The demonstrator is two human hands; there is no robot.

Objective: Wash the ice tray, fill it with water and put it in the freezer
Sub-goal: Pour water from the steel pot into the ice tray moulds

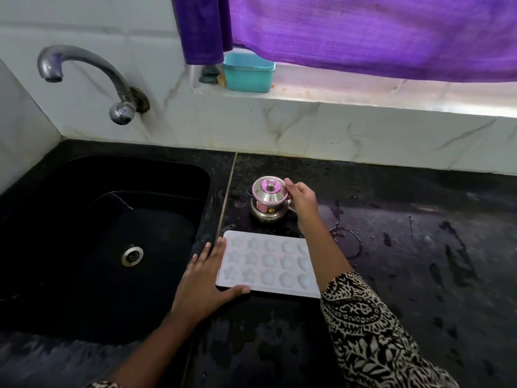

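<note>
— Where do we have room here?

— To the right. The black counter (419, 233) runs wide that way, with only splashes and a ring of water on it. On the left, the sink (70, 219) drops away just beside the ice tray (268, 261), with a narrow strip of counter between them.

— And on the far side?

— A steel jug (268, 200) with a lid stands just past the tray's far edge. Behind it the counter ends at the tiled wall, below the sill (363, 96), a teal box (249, 72) and a purple curtain (363, 32). The tap (84, 68) hangs over the sink's far left.

— What are our hands doing?

— Our left hand (204, 278) lies flat, with straight fingers along the tray's left edge and the thumb along its near edge. Our right hand (303, 198) reaches over the tray and grips the jug on its right side, with fingers curled at the handle and the thumb up by the lid.

— How does the tray look?

— It is white and flat on the counter, with three rows of moulded cups, stars at the left and rounder shapes to the right. Our patterned sleeve (372, 326) and forearm cover its right end. We cannot tell whether the cups hold water.
</note>
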